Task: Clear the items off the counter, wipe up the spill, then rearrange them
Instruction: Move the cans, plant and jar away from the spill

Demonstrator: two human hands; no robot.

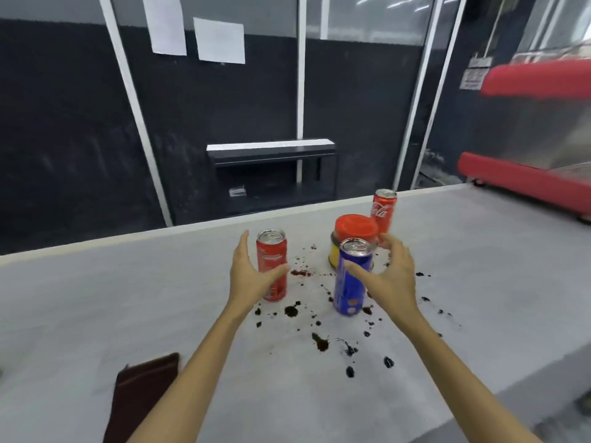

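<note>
A red can [271,257] stands upright on the grey counter [96,302]. My left hand [252,273] is open around its left side, thumb across its front. A blue can [351,276] stands to the right, and my right hand [388,273] is spread open beside it, thumb near its front. Behind the blue can sits a yellow jar with a red lid [353,233]. A red Coca-Cola can [383,209] stands farther back near the counter's far edge. Dark and reddish spill drops [319,342] are scattered between and in front of the cans.
A dark brown cloth or wallet [144,394] lies at the counter's near left edge. A red and steel machine [537,129] stands at the far right. Beyond the counter's far edge is a dark wall with a black shelf [271,161].
</note>
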